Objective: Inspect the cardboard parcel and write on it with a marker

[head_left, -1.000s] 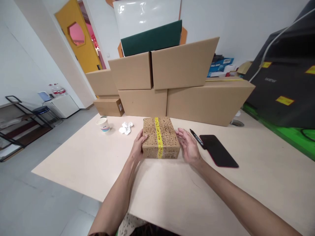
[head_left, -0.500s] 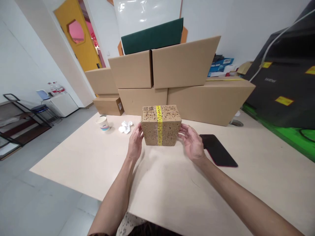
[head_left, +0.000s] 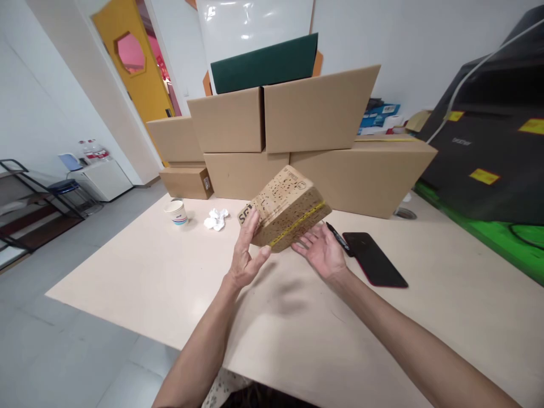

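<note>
Cardboard is filling most of my view: a small patterned box (head_left: pixel 284 207) with a yellow tape strip (head_left: pixel 297 222) is being held tilted above the pale table (head_left: pixel 140 272), one corner pointing up toward the stacked cartons (head_left: pixel 318 113) behind it. I am seeing the left hand (head_left: pixel 246 255) pressing against the box's near left end, fingers (head_left: pixel 253 225) stretched upright and flat on the cardboard, thumb spread out toward the box's lower edge. The right hand (head_left: pixel 321 252) is lying palm up under the box's lower right side, fingers loosely extended and touching its underside rather than curling round it. Neither hand is closing into a fist; both are staying spread, cradling the box between them.

A black marker (head_left: pixel 339 237) is lying just beside the right hand, and a dark phone (head_left: pixel 374 259) is resting right next to that. Farther left on the table a paper cup (head_left: pixel 176 212) is standing upright, with a crumpled white tissue (head_left: pixel 216 220) near it. A dark green board (head_left: pixel 266 63) is sitting on top of the cartons.
</note>
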A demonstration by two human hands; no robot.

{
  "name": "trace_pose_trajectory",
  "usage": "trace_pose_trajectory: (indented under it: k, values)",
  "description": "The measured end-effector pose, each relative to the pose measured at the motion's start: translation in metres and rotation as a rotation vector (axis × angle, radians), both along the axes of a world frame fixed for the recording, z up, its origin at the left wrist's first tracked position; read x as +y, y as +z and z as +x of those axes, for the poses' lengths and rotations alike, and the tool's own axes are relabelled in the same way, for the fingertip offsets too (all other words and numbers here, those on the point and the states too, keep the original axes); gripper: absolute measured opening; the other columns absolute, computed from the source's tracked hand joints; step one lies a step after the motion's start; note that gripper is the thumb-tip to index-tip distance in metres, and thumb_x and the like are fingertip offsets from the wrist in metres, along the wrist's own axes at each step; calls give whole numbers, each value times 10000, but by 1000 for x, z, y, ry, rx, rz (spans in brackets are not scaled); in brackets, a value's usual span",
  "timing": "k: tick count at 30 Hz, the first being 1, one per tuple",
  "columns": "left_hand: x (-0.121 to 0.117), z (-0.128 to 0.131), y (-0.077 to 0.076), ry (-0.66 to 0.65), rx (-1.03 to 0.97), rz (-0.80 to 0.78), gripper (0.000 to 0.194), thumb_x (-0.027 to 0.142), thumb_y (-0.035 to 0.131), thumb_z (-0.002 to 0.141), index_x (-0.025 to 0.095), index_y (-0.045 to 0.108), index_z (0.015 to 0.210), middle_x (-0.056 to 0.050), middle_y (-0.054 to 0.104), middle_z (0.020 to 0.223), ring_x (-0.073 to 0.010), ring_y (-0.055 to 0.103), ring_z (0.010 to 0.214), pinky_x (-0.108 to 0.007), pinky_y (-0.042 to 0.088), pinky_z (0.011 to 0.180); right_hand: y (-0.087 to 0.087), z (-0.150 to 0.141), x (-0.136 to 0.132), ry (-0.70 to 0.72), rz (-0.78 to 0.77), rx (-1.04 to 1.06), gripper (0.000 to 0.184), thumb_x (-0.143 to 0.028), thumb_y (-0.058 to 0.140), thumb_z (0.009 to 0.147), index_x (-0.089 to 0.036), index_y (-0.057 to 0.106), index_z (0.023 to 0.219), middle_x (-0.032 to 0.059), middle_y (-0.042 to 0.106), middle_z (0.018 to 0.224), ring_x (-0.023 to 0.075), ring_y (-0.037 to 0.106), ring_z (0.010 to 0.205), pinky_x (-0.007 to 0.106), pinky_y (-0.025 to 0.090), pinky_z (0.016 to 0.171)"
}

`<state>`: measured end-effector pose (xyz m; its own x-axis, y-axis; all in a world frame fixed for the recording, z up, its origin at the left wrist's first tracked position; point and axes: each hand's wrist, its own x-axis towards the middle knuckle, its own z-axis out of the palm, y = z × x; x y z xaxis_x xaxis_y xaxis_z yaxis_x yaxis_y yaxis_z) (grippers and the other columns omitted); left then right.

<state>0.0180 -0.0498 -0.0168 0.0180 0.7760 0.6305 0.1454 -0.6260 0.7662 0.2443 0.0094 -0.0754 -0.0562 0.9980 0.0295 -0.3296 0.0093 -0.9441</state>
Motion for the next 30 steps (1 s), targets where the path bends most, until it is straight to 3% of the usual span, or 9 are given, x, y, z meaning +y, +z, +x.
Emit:
trace_pose_trajectory:
  k: [4,8,11,15,17,19,23,27,30]
  values:
    - [9,5,-12,224,-56,-158,738,532,769,867,299,527,1523,-94,291,1743,-345,150,1646,-546,115,1333,-5,1,3,2,-132,90,468,-755,475,868,-287,470,872,100,633,980,306,656,1043,564,574,964]
    - [17,10,-25,44,9,-318,580,532,705,917,253,641,1422,-136,480,1635,-351,371,1566,-538,235,1303,-5,-4,-3,49,-175,11,459,-727,465,888,-271,512,885,150,684,1051,312,697,1045,514,595,898]
    - [18,13,-31,-2,64,-284,537,546,677,929,245,677,1374,-136,547,1581,-331,444,1519,-511,272,1290,-3,-10,-9,72,-228,-71,495,-701,598,832,-214,630,914,159,718,965,270,708,817,408,584,691]
    - [21,9,-35,125,-71,-421,693,616,653,926,229,564,1493,-161,459,1645,-357,411,1539,-526,297,1274,1,-5,-5,-296,5,-124,465,-635,725,750,-207,699,929,66,698,812,186,594,640,305,459,555]
    - [24,5,-36,142,-109,-507,782,653,638,922,220,486,1556,-171,366,1700,-371,357,1571,-523,286,1282,1,5,4,-529,176,-168,458,-611,696,773,-236,701,1036,54,714,925,206,638,800,338,524,705]
    - [27,3,-37,121,-78,-563,856,683,606,928,210,399,1610,-172,282,1736,-369,293,1602,-515,257,1299,0,17,16,-633,222,-238,526,-604,671,787,-251,671,1177,84,713,1154,252,656,1053,420,530,936]
    - [31,3,-37,30,67,-604,923,704,511,965,217,203,1685,-139,120,1779,-328,188,1640,-500,168,1330,-6,35,33,-527,88,-324,770,-633,687,765,-303,521,1441,117,488,1604,319,444,1480,518,343,1214]
    - [36,5,-39,-60,179,-572,947,721,482,966,225,144,1698,-108,74,1788,-306,74,1658,-493,90,1345,-6,39,37,-260,41,-267,813,-639,712,764,-355,477,1488,89,479,1636,312,410,1526,527,324,1236]
    - [36,4,-41,-75,194,-504,953,727,507,951,222,183,1693,-114,110,1785,-315,80,1657,-494,87,1346,1,38,34,-218,19,-214,794,-619,726,762,-360,494,1475,101,527,1600,310,442,1508,539,326,1233]
